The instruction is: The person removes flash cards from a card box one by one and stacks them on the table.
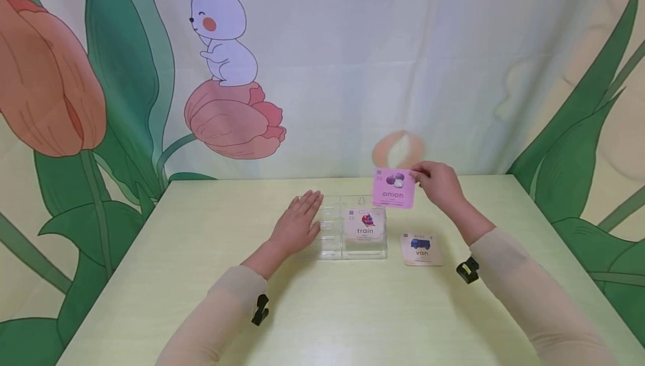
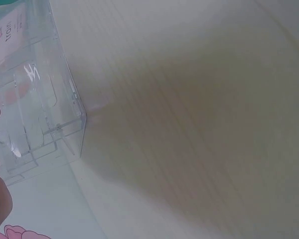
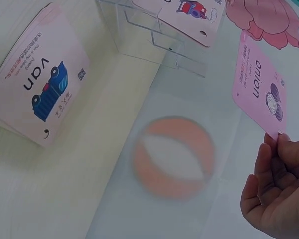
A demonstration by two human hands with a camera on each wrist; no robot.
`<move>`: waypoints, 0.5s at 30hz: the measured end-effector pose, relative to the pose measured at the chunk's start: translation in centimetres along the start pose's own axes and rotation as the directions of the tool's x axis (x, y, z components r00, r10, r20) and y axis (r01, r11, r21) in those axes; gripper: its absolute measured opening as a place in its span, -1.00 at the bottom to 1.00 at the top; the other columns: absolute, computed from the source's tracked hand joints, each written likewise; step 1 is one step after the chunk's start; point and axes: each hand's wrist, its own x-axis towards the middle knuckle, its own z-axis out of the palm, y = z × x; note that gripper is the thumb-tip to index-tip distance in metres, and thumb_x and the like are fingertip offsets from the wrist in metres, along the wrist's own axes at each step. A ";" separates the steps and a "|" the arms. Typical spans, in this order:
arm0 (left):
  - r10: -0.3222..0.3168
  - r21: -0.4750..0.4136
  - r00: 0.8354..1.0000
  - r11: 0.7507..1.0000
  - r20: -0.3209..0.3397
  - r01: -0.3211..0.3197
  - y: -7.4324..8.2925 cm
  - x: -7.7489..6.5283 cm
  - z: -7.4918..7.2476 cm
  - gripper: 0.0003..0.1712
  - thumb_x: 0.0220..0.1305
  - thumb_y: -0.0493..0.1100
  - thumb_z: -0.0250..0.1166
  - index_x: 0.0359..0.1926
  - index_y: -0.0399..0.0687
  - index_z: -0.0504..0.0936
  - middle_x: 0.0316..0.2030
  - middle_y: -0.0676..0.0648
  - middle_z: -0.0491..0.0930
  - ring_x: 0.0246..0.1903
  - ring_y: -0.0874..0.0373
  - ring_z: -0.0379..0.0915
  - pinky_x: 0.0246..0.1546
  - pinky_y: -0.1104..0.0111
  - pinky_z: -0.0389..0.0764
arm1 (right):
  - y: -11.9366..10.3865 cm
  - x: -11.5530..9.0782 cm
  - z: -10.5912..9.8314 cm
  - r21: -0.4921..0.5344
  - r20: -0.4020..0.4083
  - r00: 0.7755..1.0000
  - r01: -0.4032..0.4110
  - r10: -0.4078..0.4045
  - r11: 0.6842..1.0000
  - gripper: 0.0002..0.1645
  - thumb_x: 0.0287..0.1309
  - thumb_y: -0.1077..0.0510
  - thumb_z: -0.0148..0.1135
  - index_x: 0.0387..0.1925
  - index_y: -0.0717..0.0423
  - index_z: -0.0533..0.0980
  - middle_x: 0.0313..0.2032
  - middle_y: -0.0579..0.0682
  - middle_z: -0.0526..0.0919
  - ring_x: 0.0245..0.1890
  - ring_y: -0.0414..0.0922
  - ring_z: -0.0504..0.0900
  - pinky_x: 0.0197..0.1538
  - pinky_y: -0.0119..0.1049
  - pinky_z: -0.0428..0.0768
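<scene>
A pink onion card [image 1: 393, 188] is pinched at its upper right corner between the thumb and fingers of my right hand [image 1: 440, 186]. The card hangs upright in front of the back right part of a clear plastic tiered rack [image 1: 364, 254]. In a right-hand slot of that rack stands a train card [image 1: 364, 226]. My left hand [image 1: 297, 225] rests with straight fingers on the rack's left side, covering part of it. Just right of the rack lies a van card [image 1: 421, 249]; in the right wrist view the van card [image 3: 42, 82] tops a small stack.
The rack sits on a pale wooden table [image 1: 211, 231]. Behind the table's far edge hangs a curtain [image 1: 322, 103] printed with a rabbit and tulips. A black wrist strap piece [image 1: 260, 310] shows at the left sleeve, and another [image 1: 468, 270] at the right.
</scene>
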 end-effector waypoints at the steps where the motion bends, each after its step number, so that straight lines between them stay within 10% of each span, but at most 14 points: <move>1: -0.001 -0.002 1.000 1.000 0.002 0.001 0.0 0.0 0.0 -0.27 0.53 -0.08 0.06 0.57 -0.28 0.13 0.59 -0.23 0.15 0.62 -0.13 -0.01 0.66 0.00 0.04 | 0.1 0.0 -0.1 -0.003 0.000 1.000 -0.002 0.002 1.000 -0.64 0.51 0.20 0.07 0.11 0.38 0.60 -0.01 0.34 0.71 -0.08 0.18 0.66 -0.04 -0.10 0.66; 15: -0.010 -0.008 1.000 1.000 0.015 0.010 0.2 -0.1 -0.3 -0.27 0.53 -0.08 0.06 0.58 -0.27 0.12 0.60 -0.23 0.13 0.63 -0.13 -0.03 0.67 0.01 0.02 | 1.9 -0.7 -0.8 0.010 0.013 0.999 -0.032 0.032 0.999 -0.61 0.53 0.18 0.05 0.13 0.40 0.59 0.01 0.36 0.69 -0.10 0.17 0.65 -0.06 -0.14 0.64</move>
